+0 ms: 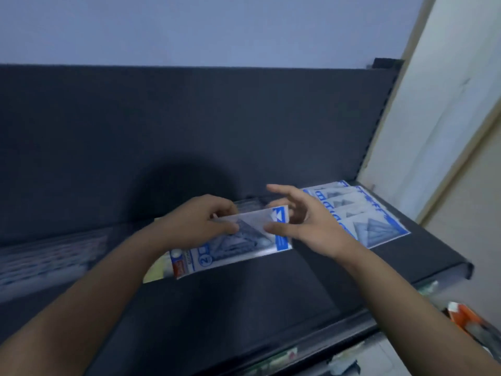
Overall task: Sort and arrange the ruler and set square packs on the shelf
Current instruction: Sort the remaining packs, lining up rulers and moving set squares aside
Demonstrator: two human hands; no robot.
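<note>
My left hand (200, 221) grips a clear set square pack with blue and white print (241, 242), thumb on top, just above the dark shelf (271, 289). A second pack with a yellow card (157, 267) shows beneath it at the left. My right hand (306, 221) hovers at the held pack's right end with its fingers spread and its thumb near the blue edge; I cannot tell whether it touches the pack. Several matching set square packs (374, 223) lie overlapped in a row at the right end of the shelf.
A dark back panel (189, 126) rises behind the shelf. A cream wall (433, 118) closes off the right side. Blurred packs (40, 256) lie on the shelf at the far left. Lower shelves at the bottom right hold mixed goods, among them an orange pack (463, 318).
</note>
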